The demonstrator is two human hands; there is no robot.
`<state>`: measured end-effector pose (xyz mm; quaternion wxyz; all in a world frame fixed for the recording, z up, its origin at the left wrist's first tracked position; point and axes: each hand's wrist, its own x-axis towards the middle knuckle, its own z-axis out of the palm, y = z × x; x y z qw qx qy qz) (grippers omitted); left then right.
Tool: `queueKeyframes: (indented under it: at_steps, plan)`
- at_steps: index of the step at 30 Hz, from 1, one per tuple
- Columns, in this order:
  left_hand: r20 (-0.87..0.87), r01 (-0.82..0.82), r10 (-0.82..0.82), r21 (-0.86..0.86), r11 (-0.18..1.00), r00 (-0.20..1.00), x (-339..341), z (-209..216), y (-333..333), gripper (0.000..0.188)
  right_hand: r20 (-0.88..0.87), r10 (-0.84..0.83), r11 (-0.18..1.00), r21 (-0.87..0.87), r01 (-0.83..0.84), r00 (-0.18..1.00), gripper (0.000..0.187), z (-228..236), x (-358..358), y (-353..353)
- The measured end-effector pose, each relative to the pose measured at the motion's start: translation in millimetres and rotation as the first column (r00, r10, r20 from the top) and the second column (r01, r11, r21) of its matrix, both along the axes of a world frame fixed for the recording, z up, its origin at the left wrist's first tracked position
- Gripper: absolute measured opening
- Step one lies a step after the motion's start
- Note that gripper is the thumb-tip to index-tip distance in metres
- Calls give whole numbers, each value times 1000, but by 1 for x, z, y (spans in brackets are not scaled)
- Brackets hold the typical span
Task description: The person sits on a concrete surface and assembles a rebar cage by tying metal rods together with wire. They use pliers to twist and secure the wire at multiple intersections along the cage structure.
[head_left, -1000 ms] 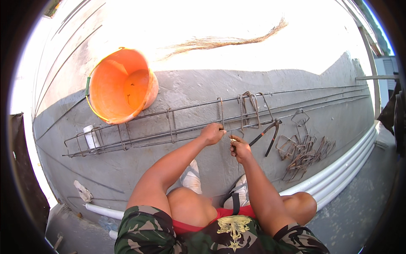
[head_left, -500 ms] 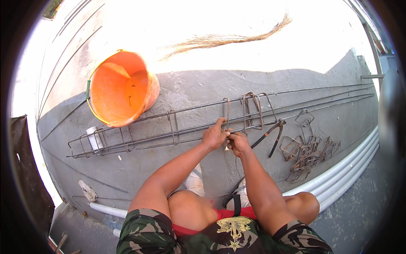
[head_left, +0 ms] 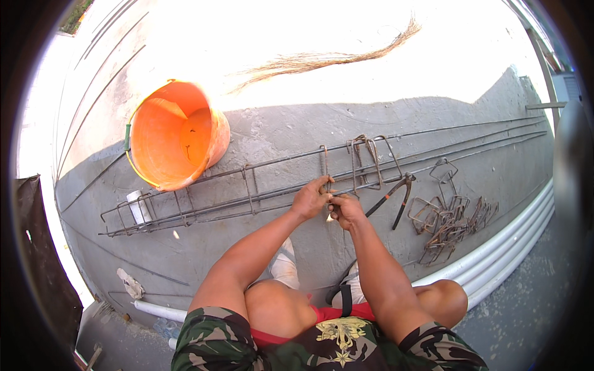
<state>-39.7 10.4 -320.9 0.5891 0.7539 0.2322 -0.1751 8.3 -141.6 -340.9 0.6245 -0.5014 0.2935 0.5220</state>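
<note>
Clock directions taken from the hands. Left hand [head_left: 311,199]: fingers and thumb pinched around the lower part of a rusty stirrup [head_left: 324,162], which stands at 12 on the rebar cage [head_left: 247,168]. Right hand [head_left: 347,209]: just beside the left at 3, fingers curled in, tips meeting the left's at the cage's near side; what it pinches is too small to tell. Small pale bit visible just under those fingertips.

Cage lies on grey concrete [head_left: 291,127], running from just below 9 to just above 3. Cluster of stirrups [head_left: 354,164] hung on it between 1 and 2. Pincers [head_left: 406,179] near at 3, jaws by the near bar. Stirrup pile [head_left: 448,226] past them, between 3 and 4; white pipes [head_left: 498,253] beyond. White cylinder [head_left: 138,208] at 9, by the cage's end. Orange bucket [head_left: 213,133] at 10, tipped, mouth showing. Twig bundle [head_left: 322,60] far at 12, in bright sun.

Versus 1.0 s ago: right hand was apart from left, now touching. Versus 0.5 s ago: nearly same hand pose, view shifted slightly. Pincers and pile unmoved.
</note>
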Motion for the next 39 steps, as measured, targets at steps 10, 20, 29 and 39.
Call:
queueKeyframes:
  at_steps: [10,20,29,39]
  plan:
    - [-16,-71,71,-53,996,997,5,10,6,17,516,314,925,-354,-136,797,23,31,-22,13]
    - [-44,-8,2,-140,990,999,8,15,13,24,630,338,907,-416,-64,699,23,20,-34,17]
    - [-21,92,-105,-337,937,994,8,5,24,38,567,246,933,-357,-34,786,21,13,-35,15]
    - [-125,175,-217,-284,943,968,17,23,29,27,655,436,849,-527,-41,618,20,13,-35,16]
